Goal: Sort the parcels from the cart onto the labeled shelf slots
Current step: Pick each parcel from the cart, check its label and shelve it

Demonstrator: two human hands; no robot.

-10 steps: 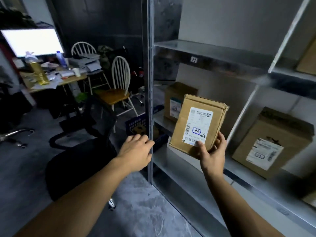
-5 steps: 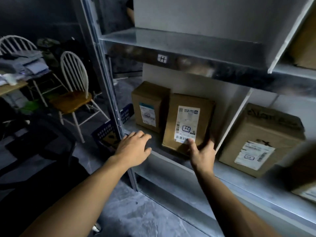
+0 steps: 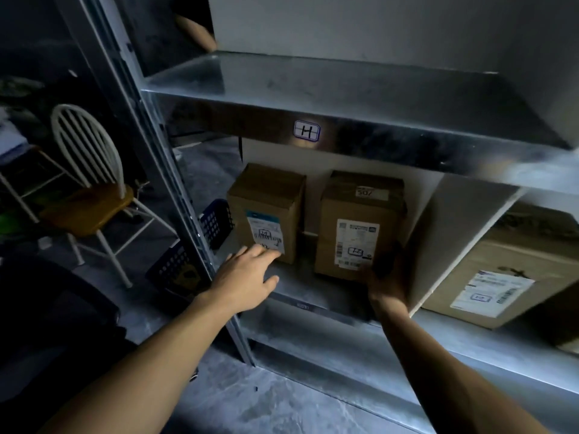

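One upright brown white-labelled parcel [image 3: 357, 227] gripped by right hand [image 3: 387, 278]; left hand [image 3: 247, 277] spread, empty.

- Slot label [image 3: 306, 130]: white tag marked "H", fixed to the front edge of the upper shelf.
- Middle parcel [image 3: 357, 227]: brown carton standing upright in the slot below the tag, just left of the divider [image 3: 438, 245]. White shipping label faces near; "507" is written on top. The right hand [image 3: 387, 280] grips its lower right corner.
- Left parcel [image 3: 266, 211]: smaller brown carton, upright, same slot, standing apart to the left.
- Right parcel [image 3: 488, 270]: larger carton, tilted, in the next slot right.
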